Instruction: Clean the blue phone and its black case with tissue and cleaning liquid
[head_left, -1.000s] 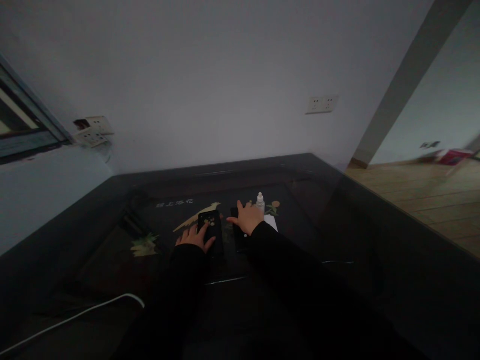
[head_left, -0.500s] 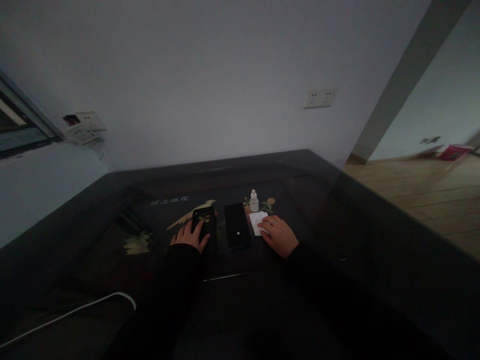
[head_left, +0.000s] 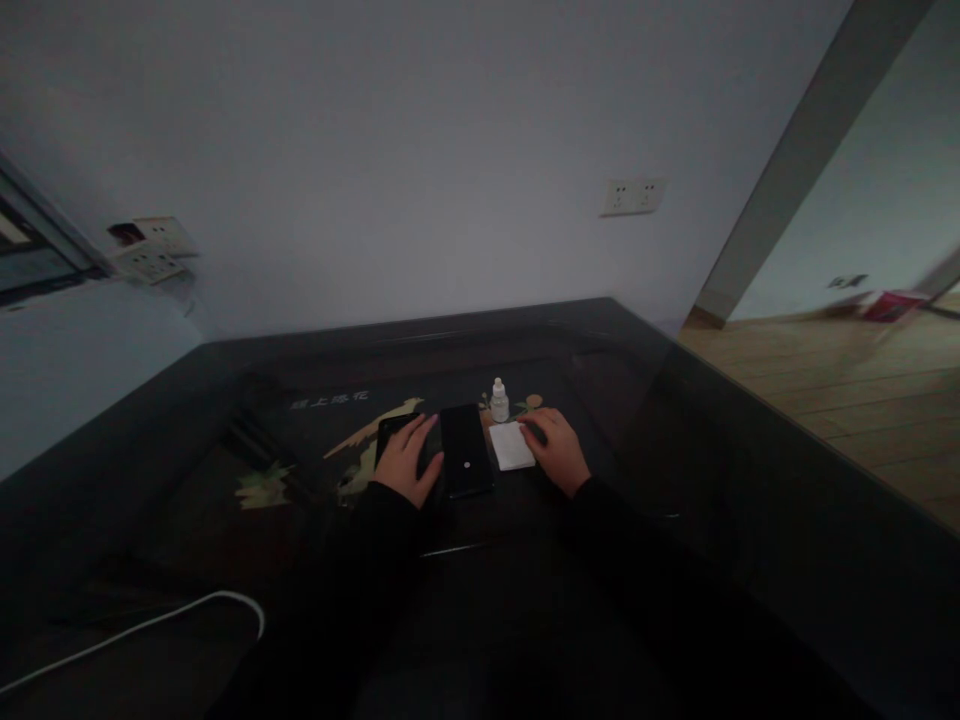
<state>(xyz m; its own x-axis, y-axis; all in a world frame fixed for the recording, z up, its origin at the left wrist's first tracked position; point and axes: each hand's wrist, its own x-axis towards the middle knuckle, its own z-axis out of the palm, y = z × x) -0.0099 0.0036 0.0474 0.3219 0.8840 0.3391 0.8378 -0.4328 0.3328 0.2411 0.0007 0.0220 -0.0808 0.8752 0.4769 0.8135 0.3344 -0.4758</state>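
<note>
My left hand (head_left: 406, 461) lies with its fingers spread over a dark, flat phone-like object (head_left: 385, 428), covering most of it. Its fingertips come close to the left side of a black smartphone (head_left: 466, 440), which lies flat with a small light round spot near its lower end. To the right of the phone is a folded white cloth or tissue (head_left: 511, 446). At its upper right corner, my right hand (head_left: 559, 450) has thumb and forefinger drawn together on the edge. Just behind the cloth a small white dropper bottle (head_left: 500, 403) stands upright.
The dark table (head_left: 637, 390) has a printed bird and flowers, and its far edge meets the wall. A white cable (head_left: 187, 606) curves over the left front. Sockets (head_left: 634, 197) are on the wall; wooden floor (head_left: 810, 370) shows at right.
My left hand has shifted right, toward the smartphone. My right hand has drawn back from on top of the white cloth to its upper right corner. The view has turned slightly.
</note>
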